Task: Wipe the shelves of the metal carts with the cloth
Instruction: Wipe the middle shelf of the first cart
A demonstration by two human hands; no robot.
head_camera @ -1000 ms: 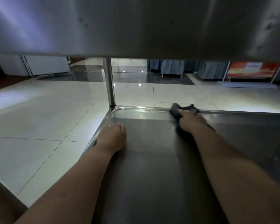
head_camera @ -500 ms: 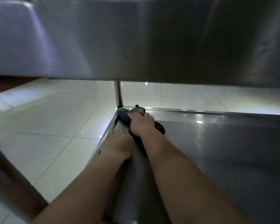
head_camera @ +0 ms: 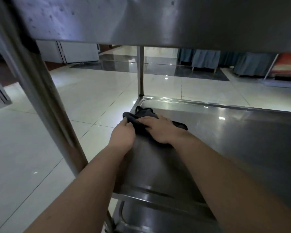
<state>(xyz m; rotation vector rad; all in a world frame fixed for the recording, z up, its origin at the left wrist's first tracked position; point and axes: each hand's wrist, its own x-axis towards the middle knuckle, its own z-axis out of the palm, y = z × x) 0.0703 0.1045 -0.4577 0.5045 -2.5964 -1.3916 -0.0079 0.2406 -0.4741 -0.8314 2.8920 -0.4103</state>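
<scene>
A dark cloth (head_camera: 142, 115) lies bunched on the left part of the metal cart's middle shelf (head_camera: 225, 132), near the shelf's left rim. My right hand (head_camera: 160, 129) lies flat on the cloth, fingers spread and pointing left. My left hand (head_camera: 123, 133) is at the cloth's left edge and pinches it with curled fingers. Both forearms reach in under the cart's upper shelf (head_camera: 158, 19), which fills the top of the view.
A near upright post (head_camera: 40, 91) of the cart slants across the left, and a far post (head_camera: 140, 71) stands at the shelf's far left corner. Glossy tiled floor (head_camera: 40, 132) lies to the left. Draped tables (head_camera: 205, 59) and a white cabinet (head_camera: 77, 51) stand far off.
My right hand swept the cloth from the shelf's far middle to its left side, then drew it slightly nearer. My left hand left the shelf rim and took hold of the cloth's edge.
</scene>
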